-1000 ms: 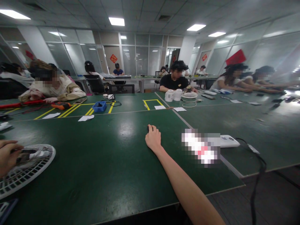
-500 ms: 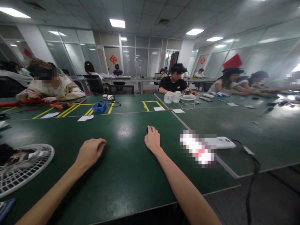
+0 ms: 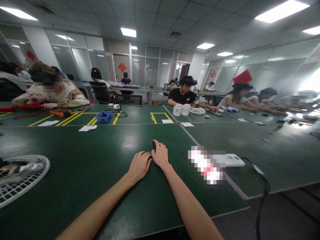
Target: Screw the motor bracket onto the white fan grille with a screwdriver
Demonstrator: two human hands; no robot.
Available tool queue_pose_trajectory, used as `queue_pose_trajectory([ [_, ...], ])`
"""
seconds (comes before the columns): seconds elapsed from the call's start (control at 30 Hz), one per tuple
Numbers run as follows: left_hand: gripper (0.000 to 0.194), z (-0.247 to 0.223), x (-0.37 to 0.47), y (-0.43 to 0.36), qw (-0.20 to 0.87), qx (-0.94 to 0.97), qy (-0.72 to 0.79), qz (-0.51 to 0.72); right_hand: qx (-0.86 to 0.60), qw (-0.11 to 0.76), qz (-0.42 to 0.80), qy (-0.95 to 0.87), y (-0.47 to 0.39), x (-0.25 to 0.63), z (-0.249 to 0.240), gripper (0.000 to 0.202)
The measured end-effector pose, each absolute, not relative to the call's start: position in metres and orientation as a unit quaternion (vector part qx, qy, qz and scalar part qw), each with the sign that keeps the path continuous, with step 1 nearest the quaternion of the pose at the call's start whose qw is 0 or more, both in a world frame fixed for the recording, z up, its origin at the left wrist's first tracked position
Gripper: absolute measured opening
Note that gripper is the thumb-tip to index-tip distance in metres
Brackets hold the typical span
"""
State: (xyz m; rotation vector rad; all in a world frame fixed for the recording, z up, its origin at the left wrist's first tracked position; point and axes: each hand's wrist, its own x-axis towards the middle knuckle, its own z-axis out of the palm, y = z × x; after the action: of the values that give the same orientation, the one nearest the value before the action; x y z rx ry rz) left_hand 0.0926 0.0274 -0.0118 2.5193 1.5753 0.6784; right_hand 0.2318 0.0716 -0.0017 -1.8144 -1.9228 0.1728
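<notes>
Both hands mid-desk [image 3: 75, 173]: right hand [image 3: 160, 156] cupped over small black object [image 3: 154, 145]; left hand [image 3: 140, 165] loosely open, empty, touching it. Next likely needs a two-handed grip.

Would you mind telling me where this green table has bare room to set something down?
The table is bare between the fan grille and the left hand, and beyond both hands up to the paper slip. It is crowded right of the right hand, by the white device and its cable.

My left hand [image 3: 140, 165] lies on the bench [image 3: 100, 173] just beside my right hand [image 3: 160, 155], which covers a small object [image 3: 154, 145]. A fan grille [image 3: 22, 180] lies far left, a power bank [image 3: 233, 160] right.
</notes>
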Motion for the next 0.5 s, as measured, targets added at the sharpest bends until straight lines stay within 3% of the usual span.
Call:
queue_pose_trajectory([
  [0.13, 0.043, -0.023, 0.083, 0.022, 0.046, 0.837, 0.503, 0.209, -0.659, 0.257, 0.084, -0.702, 0.073, 0.233, -0.003, 0.058],
  [0.27, 0.044, -0.026, 0.043, 0.018, -0.021, 0.803, 0.555, 0.216, -0.656, 0.274, 0.101, -0.696, 0.075, 0.234, -0.003, 0.054],
  [0.4, 0.043, -0.01, -0.04, 0.014, -0.1, 0.713, 0.656, 0.227, -0.648, 0.278, 0.122, -0.698, 0.077, 0.237, -0.002, 0.049],
  [0.5, 0.057, 0.013, -0.126, 0.002, -0.148, 0.609, 0.736, 0.256, -0.632, 0.277, 0.138, -0.711, 0.078, 0.24, 0.002, 0.042],
])
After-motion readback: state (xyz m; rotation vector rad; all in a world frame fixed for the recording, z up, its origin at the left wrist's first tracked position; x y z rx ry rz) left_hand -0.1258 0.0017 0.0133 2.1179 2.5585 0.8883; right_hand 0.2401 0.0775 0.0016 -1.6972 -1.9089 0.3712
